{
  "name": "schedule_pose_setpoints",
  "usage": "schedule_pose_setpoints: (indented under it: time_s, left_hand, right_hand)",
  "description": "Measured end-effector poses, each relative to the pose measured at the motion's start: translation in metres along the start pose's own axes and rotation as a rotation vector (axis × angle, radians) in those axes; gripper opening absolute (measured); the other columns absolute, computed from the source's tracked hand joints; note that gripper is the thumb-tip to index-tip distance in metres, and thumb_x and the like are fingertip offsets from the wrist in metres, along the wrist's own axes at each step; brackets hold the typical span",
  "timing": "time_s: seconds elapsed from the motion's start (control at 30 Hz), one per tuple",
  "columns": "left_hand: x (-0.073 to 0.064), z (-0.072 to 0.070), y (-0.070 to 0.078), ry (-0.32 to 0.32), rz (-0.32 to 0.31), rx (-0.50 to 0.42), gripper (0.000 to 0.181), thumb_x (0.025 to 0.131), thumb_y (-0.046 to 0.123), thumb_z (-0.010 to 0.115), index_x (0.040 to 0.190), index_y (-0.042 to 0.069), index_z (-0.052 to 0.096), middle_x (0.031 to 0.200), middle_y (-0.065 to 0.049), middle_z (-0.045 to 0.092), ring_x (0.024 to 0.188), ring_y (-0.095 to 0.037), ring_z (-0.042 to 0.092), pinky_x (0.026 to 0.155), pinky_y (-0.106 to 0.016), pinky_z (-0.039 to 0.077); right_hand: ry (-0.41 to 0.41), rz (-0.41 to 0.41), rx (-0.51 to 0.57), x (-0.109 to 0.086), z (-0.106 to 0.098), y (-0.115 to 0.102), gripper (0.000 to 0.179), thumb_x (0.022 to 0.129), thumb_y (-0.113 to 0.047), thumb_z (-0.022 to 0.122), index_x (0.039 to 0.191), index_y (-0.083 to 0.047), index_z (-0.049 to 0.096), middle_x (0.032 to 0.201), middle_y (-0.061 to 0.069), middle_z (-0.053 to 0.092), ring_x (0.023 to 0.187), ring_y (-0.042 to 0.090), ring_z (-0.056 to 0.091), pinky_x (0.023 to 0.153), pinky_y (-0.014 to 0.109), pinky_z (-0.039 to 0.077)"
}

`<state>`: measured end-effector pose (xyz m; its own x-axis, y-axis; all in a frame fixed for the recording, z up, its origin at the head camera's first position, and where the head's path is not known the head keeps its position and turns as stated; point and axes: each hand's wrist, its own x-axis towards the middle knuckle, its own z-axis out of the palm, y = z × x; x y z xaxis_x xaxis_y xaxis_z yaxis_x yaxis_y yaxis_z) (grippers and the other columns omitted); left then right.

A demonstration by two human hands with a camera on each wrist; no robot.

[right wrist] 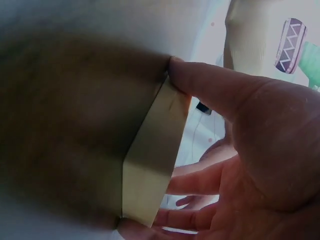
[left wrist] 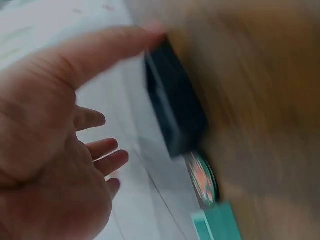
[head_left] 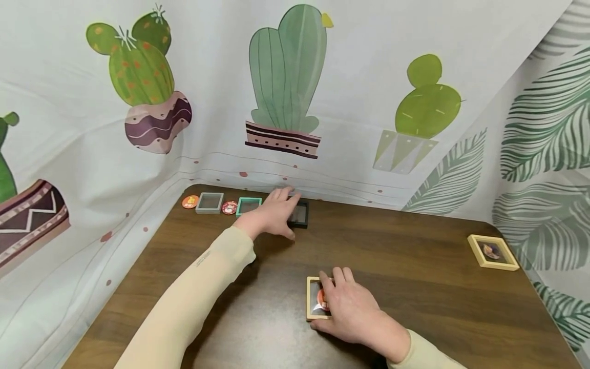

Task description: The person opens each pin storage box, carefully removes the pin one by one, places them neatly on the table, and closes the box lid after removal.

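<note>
My left hand [head_left: 274, 212] hovers at the back of the table with thumb and fingers spread, partly covering a black display frame [head_left: 301, 215]. In the left wrist view the thumb tip is at the end of that black frame [left wrist: 180, 105]; blur hides whether they touch. Near the front middle, my right hand [head_left: 355, 307] holds a pale yellow display frame [head_left: 309, 300] by its edges, thumb on the near side and fingers on the far side. A red round chip [head_left: 321, 301] shows inside the frame, half covered by the hand.
Left of the black frame along the back edge are a teal frame [head_left: 251, 199], a red-and-white chip [head_left: 229, 207], a grey frame [head_left: 209, 194] and an orange-red disc [head_left: 190, 201]. Another pale yellow frame [head_left: 500, 265] lies at the right edge. A cactus-print cloth [head_left: 359, 102] hangs behind.
</note>
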<state>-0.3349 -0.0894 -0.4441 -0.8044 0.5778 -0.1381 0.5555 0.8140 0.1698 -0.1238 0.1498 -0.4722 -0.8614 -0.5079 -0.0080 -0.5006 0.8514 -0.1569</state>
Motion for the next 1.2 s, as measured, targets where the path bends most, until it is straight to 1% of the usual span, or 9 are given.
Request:
schedule_pose_setpoints:
  time_s: [0.13,0.23,0.33,0.4,0.57,0.7,0.93,1.07,1.2]
  left_hand:
    - [-0.02,0.002,0.01,0.059,0.062,-0.157,0.115,0.093,0.041,0.091,0.176,0.001,0.023,0.18,-0.024,0.02,0.165,-0.042,0.021,0.131,-0.061,0.024]
    - [-0.034,0.007,0.014,0.101,0.104,-0.184,0.103,0.095,0.037,0.089,0.172,-0.003,0.033,0.173,-0.024,0.032,0.159,-0.041,0.032,0.127,-0.063,0.032]
    - [-0.048,0.012,0.018,0.11,0.142,-0.209,0.094,0.096,0.034,0.086,0.168,-0.006,0.039,0.167,-0.024,0.039,0.153,-0.04,0.039,0.125,-0.06,0.036]
    - [-0.058,0.017,0.019,0.082,0.167,-0.251,0.092,0.096,0.03,0.085,0.166,-0.008,0.04,0.164,-0.024,0.039,0.152,-0.039,0.039,0.125,-0.056,0.038]
    - [-0.082,0.024,0.028,-0.06,0.199,-0.344,0.092,0.089,0.023,0.082,0.166,-0.007,0.04,0.158,-0.019,0.04,0.147,-0.03,0.04,0.12,-0.046,0.044]
    - [-0.093,0.029,0.04,-0.127,0.232,-0.311,0.097,0.085,0.026,0.085,0.165,-0.005,0.041,0.153,-0.014,0.045,0.142,-0.026,0.042,0.117,-0.042,0.046]
    - [-0.105,0.041,0.065,-0.16,0.306,-0.271,0.11,0.081,0.047,0.096,0.162,-0.005,0.044,0.15,-0.012,0.052,0.141,-0.024,0.046,0.119,-0.036,0.045]
    - [-0.109,0.049,0.078,-0.135,0.332,-0.22,0.115,0.078,0.06,0.096,0.16,-0.003,0.047,0.143,-0.008,0.055,0.131,-0.018,0.049,0.11,-0.028,0.049]
    - [-0.113,0.055,0.089,-0.078,0.354,-0.104,0.114,0.077,0.067,0.094,0.157,-0.003,0.052,0.137,-0.007,0.057,0.123,-0.016,0.05,0.103,-0.025,0.051]
  right_hand:
    - [0.002,-0.012,0.038,0.0,-0.002,0.004,0.107,0.078,-0.058,0.096,0.156,0.004,0.056,0.133,0.017,0.06,0.12,0.031,0.054,0.085,0.041,0.061]
    - [-0.002,-0.018,0.055,0.0,-0.003,0.006,0.105,0.077,-0.05,0.097,0.155,0.005,0.056,0.135,0.018,0.06,0.122,0.032,0.054,0.089,0.042,0.061]
    - [-0.021,-0.022,0.081,-0.001,-0.004,0.01,0.101,0.076,-0.043,0.097,0.155,0.006,0.056,0.137,0.017,0.059,0.124,0.03,0.053,0.091,0.043,0.061]
    - [-0.04,-0.026,0.106,-0.002,-0.006,0.012,0.1,0.076,-0.039,0.098,0.155,0.006,0.056,0.138,0.016,0.059,0.125,0.029,0.053,0.092,0.044,0.061]
    - [-0.079,-0.047,0.142,-0.004,-0.01,0.017,0.097,0.075,-0.027,0.098,0.155,0.006,0.055,0.141,0.015,0.059,0.13,0.029,0.053,0.098,0.046,0.06]
    - [-0.066,-0.076,0.131,-0.006,-0.012,0.019,0.095,0.07,-0.018,0.095,0.153,0.008,0.056,0.143,0.016,0.059,0.131,0.032,0.054,0.101,0.047,0.058]
    - [-0.077,-0.093,0.149,-0.009,-0.013,0.023,0.094,0.067,-0.015,0.095,0.15,0.009,0.058,0.145,0.017,0.059,0.133,0.032,0.054,0.102,0.047,0.058]
    - [-0.074,-0.092,0.164,-0.01,-0.012,0.026,0.092,0.066,-0.016,0.097,0.147,0.009,0.061,0.141,0.014,0.059,0.13,0.03,0.055,0.101,0.046,0.058]
    - [-0.06,-0.103,0.166,-0.009,-0.011,0.026,0.091,0.065,-0.017,0.097,0.145,0.008,0.062,0.136,0.011,0.06,0.126,0.028,0.055,0.099,0.045,0.059]
